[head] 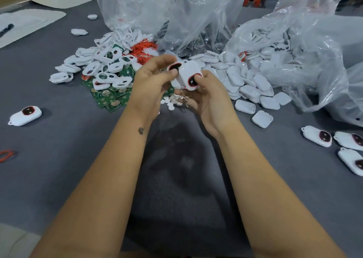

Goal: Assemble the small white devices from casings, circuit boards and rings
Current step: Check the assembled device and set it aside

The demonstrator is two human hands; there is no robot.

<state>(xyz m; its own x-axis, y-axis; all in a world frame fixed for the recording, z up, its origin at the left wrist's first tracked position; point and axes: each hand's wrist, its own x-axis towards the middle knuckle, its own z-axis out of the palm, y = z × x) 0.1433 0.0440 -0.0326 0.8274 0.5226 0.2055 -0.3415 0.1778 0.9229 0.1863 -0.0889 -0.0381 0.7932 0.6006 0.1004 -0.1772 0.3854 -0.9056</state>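
Both bare forearms run up from six o'clock and meet above the grey table [59, 143]; the left hand [151, 80] pinches a white device [175, 66] between thumb and curled fingers, its red-ringed dark window facing the camera; the right hand [206, 98] grips a second white device [190, 77], thumb pressed on its dark window, and the two devices touch edge to edge; small metal rings [185, 98] hang in the right palm just below them.

Just beyond the hands, at six o'clock of the devices, small white discs [170, 102] lie scattered on the table; at nine o'clock sits a heap of open white casings [102, 69] with oval holes, lying over green circuit boards [110, 100]; at eleven o'clock a tangle of red rings [144, 50] rests against the heap; at three o'clock a spread of closed white casing backs [245, 84] spills from a clear plastic bag [306, 61], and more clear bags [149, 10] stand at twelve o'clock.

Further out, one finished device [25, 115] lies alone at nine o'clock; three finished devices [317, 135] lie together at four o'clock, near the frame edge; a red ring [6, 155] lies at eight o'clock; pale flat sheets [29, 23] sit at ten o'clock, one with a black pen [6, 30] on it.
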